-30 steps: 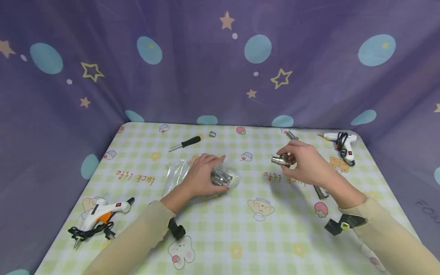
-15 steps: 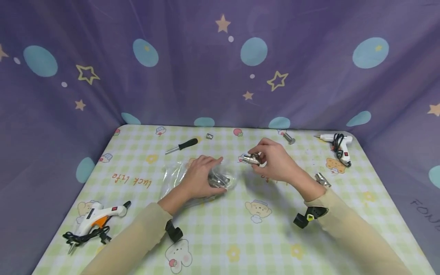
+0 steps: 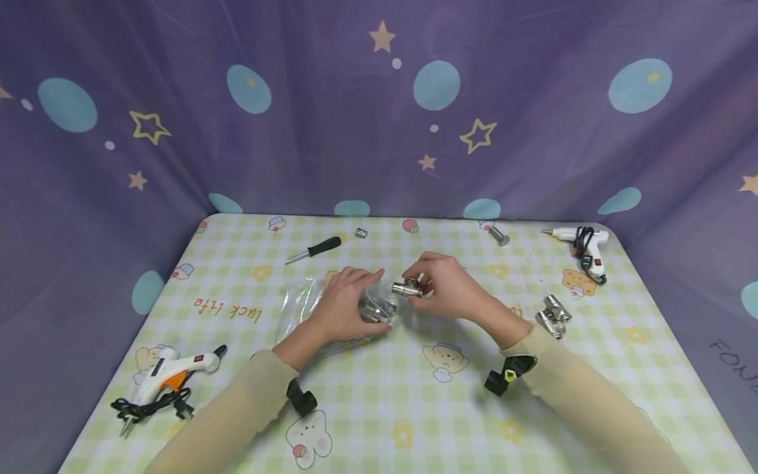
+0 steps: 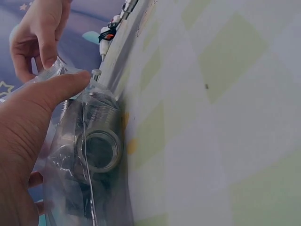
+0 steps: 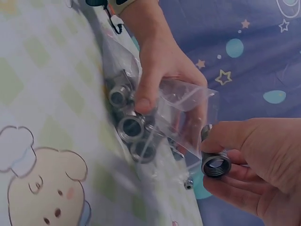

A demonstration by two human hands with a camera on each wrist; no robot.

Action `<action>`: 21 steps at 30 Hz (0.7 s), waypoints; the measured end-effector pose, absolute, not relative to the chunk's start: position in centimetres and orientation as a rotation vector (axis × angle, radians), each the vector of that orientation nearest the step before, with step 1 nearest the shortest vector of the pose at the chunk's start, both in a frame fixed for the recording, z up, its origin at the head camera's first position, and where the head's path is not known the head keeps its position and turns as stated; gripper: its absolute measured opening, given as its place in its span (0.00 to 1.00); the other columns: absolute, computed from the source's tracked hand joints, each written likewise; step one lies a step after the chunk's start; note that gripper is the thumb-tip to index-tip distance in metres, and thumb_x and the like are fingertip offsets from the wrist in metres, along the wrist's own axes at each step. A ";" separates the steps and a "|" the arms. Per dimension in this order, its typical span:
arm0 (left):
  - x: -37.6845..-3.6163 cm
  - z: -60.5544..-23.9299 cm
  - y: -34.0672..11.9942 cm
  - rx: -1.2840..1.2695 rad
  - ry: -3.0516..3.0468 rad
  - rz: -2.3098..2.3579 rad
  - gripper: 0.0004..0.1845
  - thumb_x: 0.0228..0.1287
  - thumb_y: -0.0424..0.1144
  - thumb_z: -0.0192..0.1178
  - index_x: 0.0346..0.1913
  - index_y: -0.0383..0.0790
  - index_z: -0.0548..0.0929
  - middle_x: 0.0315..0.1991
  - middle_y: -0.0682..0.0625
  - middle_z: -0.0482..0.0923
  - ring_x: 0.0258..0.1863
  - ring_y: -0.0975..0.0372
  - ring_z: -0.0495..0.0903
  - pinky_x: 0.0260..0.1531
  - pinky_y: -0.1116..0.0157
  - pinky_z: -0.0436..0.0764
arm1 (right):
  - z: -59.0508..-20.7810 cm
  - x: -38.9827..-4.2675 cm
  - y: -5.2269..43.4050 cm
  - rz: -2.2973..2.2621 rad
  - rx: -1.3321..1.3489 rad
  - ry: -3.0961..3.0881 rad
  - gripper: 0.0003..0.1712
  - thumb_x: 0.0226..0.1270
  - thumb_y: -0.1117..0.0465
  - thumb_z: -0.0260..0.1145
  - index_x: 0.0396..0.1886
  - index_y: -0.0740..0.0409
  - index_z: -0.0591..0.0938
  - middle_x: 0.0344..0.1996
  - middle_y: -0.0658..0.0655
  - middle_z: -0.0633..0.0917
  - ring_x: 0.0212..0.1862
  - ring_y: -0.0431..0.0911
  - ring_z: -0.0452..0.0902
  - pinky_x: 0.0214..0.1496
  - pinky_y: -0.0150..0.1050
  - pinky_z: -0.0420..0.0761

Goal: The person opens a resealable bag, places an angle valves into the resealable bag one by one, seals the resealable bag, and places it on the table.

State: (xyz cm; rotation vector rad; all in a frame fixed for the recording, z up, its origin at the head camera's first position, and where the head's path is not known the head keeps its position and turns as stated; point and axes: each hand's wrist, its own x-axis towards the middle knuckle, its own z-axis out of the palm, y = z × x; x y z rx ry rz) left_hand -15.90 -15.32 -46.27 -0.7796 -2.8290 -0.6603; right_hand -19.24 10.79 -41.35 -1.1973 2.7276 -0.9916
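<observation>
We see the checked tabletop (image 3: 379,408), then the clear bag (image 3: 308,303) of metal fittings mid-table, our left hand (image 3: 346,306) gripping its mouth. Our right hand (image 3: 444,289) pinches a threaded fitting (image 3: 407,288) just beside that opening.

Even, soft light; wrist views dim and blurred.

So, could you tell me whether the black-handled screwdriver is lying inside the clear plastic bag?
No, the screwdriver lies bare on the checked tablecloth, apart from the clear plastic bag that the left hand holds.
</observation>
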 end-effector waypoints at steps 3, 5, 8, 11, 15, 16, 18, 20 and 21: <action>-15.8 -46.3 -15.3 -0.776 -2.821 -0.669 0.58 0.44 0.66 0.82 0.77 0.42 0.75 0.63 0.47 0.83 0.63 0.50 0.77 0.67 0.42 0.77 | -41.6 -19.1 10.2 -1.008 -1.194 2.704 0.17 0.57 0.67 0.79 0.47 0.58 0.89 0.39 0.53 0.87 0.36 0.42 0.89 0.39 0.29 0.88; -15.7 -46.3 -15.3 -0.773 -2.820 -0.670 0.58 0.44 0.66 0.82 0.77 0.42 0.75 0.63 0.47 0.83 0.63 0.50 0.77 0.67 0.42 0.77 | -41.9 -19.0 9.8 -1.024 -1.184 2.686 0.15 0.57 0.67 0.79 0.44 0.57 0.88 0.39 0.52 0.88 0.36 0.42 0.90 0.39 0.28 0.88; -15.7 -46.4 -15.3 -0.772 -2.821 -0.656 0.58 0.44 0.66 0.82 0.77 0.42 0.74 0.63 0.48 0.83 0.63 0.51 0.77 0.66 0.42 0.77 | -42.4 -18.9 9.3 -1.045 -1.187 2.660 0.12 0.57 0.66 0.79 0.39 0.55 0.85 0.38 0.52 0.88 0.35 0.41 0.90 0.39 0.29 0.88; -15.7 -46.4 -15.3 -0.775 -2.824 -0.642 0.58 0.44 0.67 0.82 0.78 0.42 0.74 0.62 0.48 0.83 0.63 0.50 0.77 0.66 0.42 0.77 | -42.9 -18.8 8.9 -1.042 -1.212 2.664 0.10 0.58 0.64 0.80 0.34 0.54 0.85 0.36 0.51 0.88 0.35 0.40 0.90 0.38 0.29 0.88; -15.7 -46.4 -15.3 -0.774 -2.829 -0.632 0.58 0.44 0.67 0.82 0.78 0.42 0.74 0.62 0.48 0.83 0.63 0.50 0.77 0.66 0.42 0.77 | -43.6 -18.8 8.3 -1.050 -1.219 2.679 0.10 0.57 0.61 0.81 0.31 0.51 0.85 0.34 0.50 0.87 0.34 0.37 0.89 0.36 0.26 0.86; -15.7 -46.4 -15.3 -0.772 -2.830 -0.633 0.58 0.44 0.67 0.82 0.78 0.42 0.74 0.62 0.48 0.83 0.63 0.50 0.77 0.66 0.42 0.77 | -43.8 -18.8 8.1 -1.059 -1.217 2.680 0.10 0.58 0.61 0.82 0.31 0.51 0.85 0.34 0.49 0.87 0.34 0.37 0.88 0.36 0.26 0.86; -15.7 -46.4 -15.3 -0.772 -2.830 -0.634 0.58 0.44 0.66 0.82 0.78 0.42 0.74 0.62 0.47 0.83 0.63 0.50 0.77 0.66 0.42 0.77 | -44.1 -18.7 7.9 -1.084 -1.213 2.682 0.10 0.58 0.60 0.82 0.31 0.52 0.86 0.33 0.49 0.87 0.33 0.37 0.88 0.36 0.26 0.86; -15.7 -46.4 -15.3 -0.774 -2.829 -0.629 0.58 0.44 0.66 0.82 0.78 0.42 0.74 0.63 0.47 0.83 0.63 0.49 0.77 0.66 0.42 0.77 | -44.3 -18.7 7.6 -1.108 -1.202 2.683 0.10 0.59 0.59 0.82 0.32 0.52 0.86 0.33 0.49 0.88 0.33 0.37 0.88 0.36 0.26 0.86; -15.7 -46.4 -15.3 -0.775 -2.829 -0.627 0.58 0.44 0.66 0.82 0.78 0.42 0.74 0.63 0.47 0.83 0.63 0.49 0.77 0.66 0.42 0.77 | -44.4 -18.6 7.5 -1.127 -1.192 2.680 0.11 0.60 0.59 0.82 0.32 0.52 0.86 0.33 0.50 0.88 0.33 0.38 0.88 0.36 0.26 0.86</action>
